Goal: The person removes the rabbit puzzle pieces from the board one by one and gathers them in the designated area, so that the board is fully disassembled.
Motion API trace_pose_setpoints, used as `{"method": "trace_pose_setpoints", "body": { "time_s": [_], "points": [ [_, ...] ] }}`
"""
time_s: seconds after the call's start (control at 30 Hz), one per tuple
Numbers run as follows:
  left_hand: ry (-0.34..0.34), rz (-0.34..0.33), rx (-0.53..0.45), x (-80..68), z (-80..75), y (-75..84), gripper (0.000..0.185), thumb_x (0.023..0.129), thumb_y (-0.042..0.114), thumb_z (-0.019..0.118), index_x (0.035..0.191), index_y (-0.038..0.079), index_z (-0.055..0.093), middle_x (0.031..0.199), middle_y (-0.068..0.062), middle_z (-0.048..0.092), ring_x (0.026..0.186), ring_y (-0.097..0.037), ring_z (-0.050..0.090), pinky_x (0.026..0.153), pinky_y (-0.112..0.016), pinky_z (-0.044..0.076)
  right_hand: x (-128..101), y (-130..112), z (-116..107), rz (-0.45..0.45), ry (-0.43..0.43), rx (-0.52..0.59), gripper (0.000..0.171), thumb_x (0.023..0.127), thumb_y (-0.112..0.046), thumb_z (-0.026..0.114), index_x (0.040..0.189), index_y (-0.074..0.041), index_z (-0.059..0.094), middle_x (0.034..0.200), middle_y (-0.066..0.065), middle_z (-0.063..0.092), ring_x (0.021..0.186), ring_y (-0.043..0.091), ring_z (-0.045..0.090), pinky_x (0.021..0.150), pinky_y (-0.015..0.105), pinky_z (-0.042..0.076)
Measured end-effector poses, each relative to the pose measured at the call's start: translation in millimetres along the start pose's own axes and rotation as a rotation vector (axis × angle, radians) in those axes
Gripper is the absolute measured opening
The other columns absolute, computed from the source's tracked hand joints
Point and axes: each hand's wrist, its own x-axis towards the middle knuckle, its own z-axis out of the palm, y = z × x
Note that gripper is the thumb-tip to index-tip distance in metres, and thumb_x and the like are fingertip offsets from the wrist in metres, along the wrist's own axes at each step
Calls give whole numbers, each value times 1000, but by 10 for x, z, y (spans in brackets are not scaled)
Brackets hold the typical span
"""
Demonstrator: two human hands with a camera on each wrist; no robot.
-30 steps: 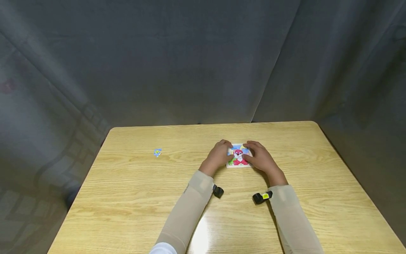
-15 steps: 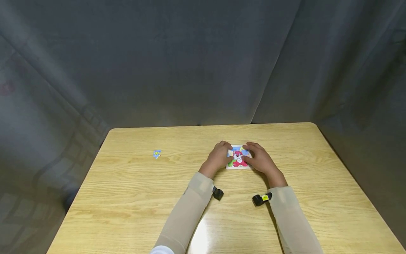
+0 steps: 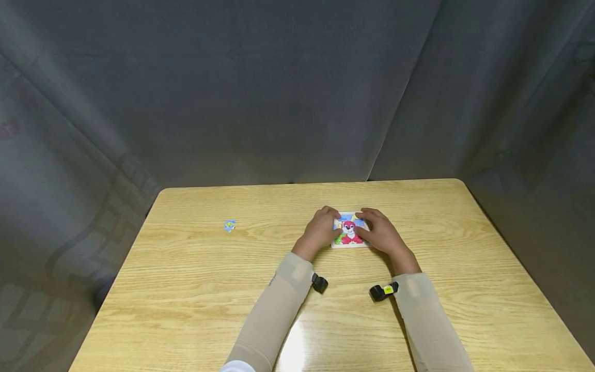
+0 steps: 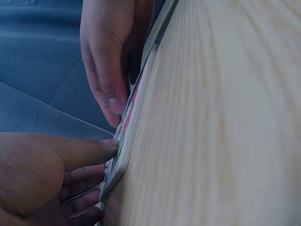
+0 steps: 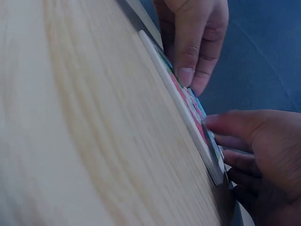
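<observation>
A small tray jigsaw puzzle (image 3: pixel 349 238) lies flat on the wooden table, right of centre; it has a white border and a pink-red cartoon animal on it. My left hand (image 3: pixel 319 227) holds its left side, thumb on the picture and fingers along the edge. From the opposite side my right hand (image 3: pixel 383 232) grips it likewise, its thumb over the animal and a fingertip near the top. In the right wrist view the right thumb (image 5: pixel 225 123) touches the picture face. Both hands cover the puzzle's side edges in the head view.
A loose blue-and-yellow puzzle piece (image 3: pixel 230 225) lies far to the left on the table (image 3: pixel 186 289). Black wrist cameras sit on both sleeves. A dark grey curtain (image 3: pixel 279 103) hangs behind the table's far edge and along the sides.
Everything in the head view sits slightly lower than a second ago, the whole scene together. Both hands keep their places on the puzzle.
</observation>
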Motion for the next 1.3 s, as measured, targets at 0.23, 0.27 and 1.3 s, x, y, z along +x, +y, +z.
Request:
{"method": "trace_pose_setpoints", "body": {
  "time_s": [0.23, 0.27, 1.3],
  "points": [
    [-8, -1, 1, -11, 5, 12, 37, 94, 30, 66, 127, 14, 59, 133, -2, 49, 124, -19, 45, 96, -31, 46, -17, -46, 16, 21, 24, -18, 46, 94, -23, 64, 132, 1, 57, 146, 21, 41, 136, 41, 33, 111, 57, 26],
    [-9, 0, 1, -10, 5, 17, 37, 94, 30, 66, 127, 15, 59, 132, -2, 49, 124, -19, 45, 96, -31, 46, -19, -48, 14, 23, 24, -21, 46, 94, -23, 64, 132, 1, 57, 146, 21, 41, 136, 41, 33, 111, 57, 26],
    [70, -56, 93, 101, -99, 36, 6, 93, 25, 67, 96, 23, 72, 101, 5, 61, 96, -15, 59, 70, -32, 51, -38, -60, 49, 29, 38, 6, 45, 93, -24, 66, 131, 0, 59, 146, 20, 42, 136, 39, 34, 111, 54, 26]
  ]
}}
